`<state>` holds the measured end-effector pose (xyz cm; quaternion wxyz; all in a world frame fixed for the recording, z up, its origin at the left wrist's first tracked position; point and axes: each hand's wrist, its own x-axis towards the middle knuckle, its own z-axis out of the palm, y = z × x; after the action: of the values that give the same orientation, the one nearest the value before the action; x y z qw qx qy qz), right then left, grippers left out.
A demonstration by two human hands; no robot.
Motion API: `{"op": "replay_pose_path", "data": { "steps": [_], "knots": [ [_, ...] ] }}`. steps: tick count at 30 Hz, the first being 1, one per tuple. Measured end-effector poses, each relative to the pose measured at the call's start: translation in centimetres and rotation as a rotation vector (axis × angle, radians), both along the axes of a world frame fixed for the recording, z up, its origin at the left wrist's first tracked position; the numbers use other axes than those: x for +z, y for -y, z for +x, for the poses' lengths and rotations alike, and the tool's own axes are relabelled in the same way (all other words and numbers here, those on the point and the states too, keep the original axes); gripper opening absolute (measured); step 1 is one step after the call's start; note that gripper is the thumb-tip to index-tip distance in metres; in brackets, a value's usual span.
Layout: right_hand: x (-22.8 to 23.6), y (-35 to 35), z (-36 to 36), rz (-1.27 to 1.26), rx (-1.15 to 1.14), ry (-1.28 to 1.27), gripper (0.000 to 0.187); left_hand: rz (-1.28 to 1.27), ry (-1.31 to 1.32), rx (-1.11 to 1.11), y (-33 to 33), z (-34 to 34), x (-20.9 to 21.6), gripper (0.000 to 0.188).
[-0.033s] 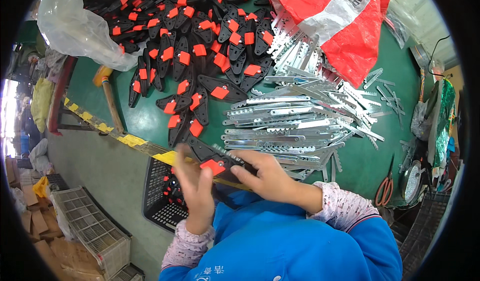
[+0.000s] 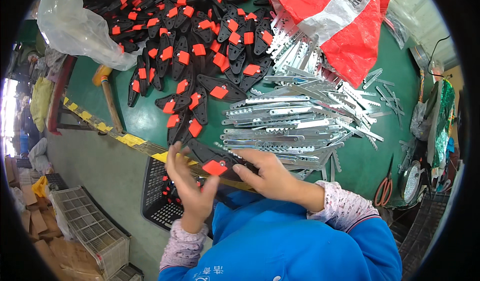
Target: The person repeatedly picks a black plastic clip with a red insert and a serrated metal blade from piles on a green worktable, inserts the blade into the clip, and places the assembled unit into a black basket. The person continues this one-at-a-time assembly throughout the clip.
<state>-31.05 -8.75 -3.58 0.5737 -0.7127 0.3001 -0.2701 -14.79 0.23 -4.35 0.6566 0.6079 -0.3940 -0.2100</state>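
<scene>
My right hand [image 2: 267, 177] is closed around one end of a black plastic bracket [image 2: 204, 152] with a red tab [image 2: 215, 167] on it, held above the table's near edge. A toothed edge shows along the bracket's far side, blurred. Beside the bracket's other end is my left hand [image 2: 192, 191], with thumb and fingers apart and partly smeared by motion. Whether its fingertips touch the bracket I cannot tell. Just beyond lie a pile of similar brackets with red tabs [image 2: 218, 92] and a heap of silver toothed metal strips [image 2: 285, 123].
A mallet [image 2: 109, 98] lies at the left of the green table [image 2: 140, 126]. Red-handled scissors [image 2: 384, 190] are at the right. A red and white bag [image 2: 345, 46] covers some strips. A black crate [image 2: 152, 201] with parts stands below the edge, and a clear bag [image 2: 75, 28] lies far left.
My left hand's fingers have shifted slightly left and its thumb slightly right, so they are spread wider. The bracket has tilted a little in my right hand, which stays nearly still.
</scene>
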Motion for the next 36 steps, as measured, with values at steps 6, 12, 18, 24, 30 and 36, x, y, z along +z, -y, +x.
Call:
{"op": "replay_pose_path", "data": {
  "steps": [6,12,18,24,30,36],
  "knots": [
    [1.9,1.0,-1.8,0.071,0.285,-0.111,0.027,0.265,0.929,-0.590,-1.6,4.6,0.3,0.064],
    [1.0,1.4,-4.2,-0.047,0.024,-0.183,0.016,0.310,0.959,-0.341,-1.9,5.6,-0.5,0.068],
    [0.6,1.4,-4.2,-0.150,0.067,-0.247,0.017,0.309,0.913,-0.416,-1.7,6.1,0.3,0.067],
    [0.7,1.4,-4.0,-0.246,0.109,-0.292,0.016,0.370,0.964,-0.535,-1.0,6.8,1.8,0.065],
    [0.5,0.4,-4.0,-0.458,0.213,-0.346,0.020,0.386,1.014,-0.671,-1.2,5.2,2.6,0.068],
    [1.3,-1.7,-5.6,-0.436,0.330,-0.377,0.026,0.345,0.853,-0.782,-2.3,4.4,2.5,0.061]
  ]
}}
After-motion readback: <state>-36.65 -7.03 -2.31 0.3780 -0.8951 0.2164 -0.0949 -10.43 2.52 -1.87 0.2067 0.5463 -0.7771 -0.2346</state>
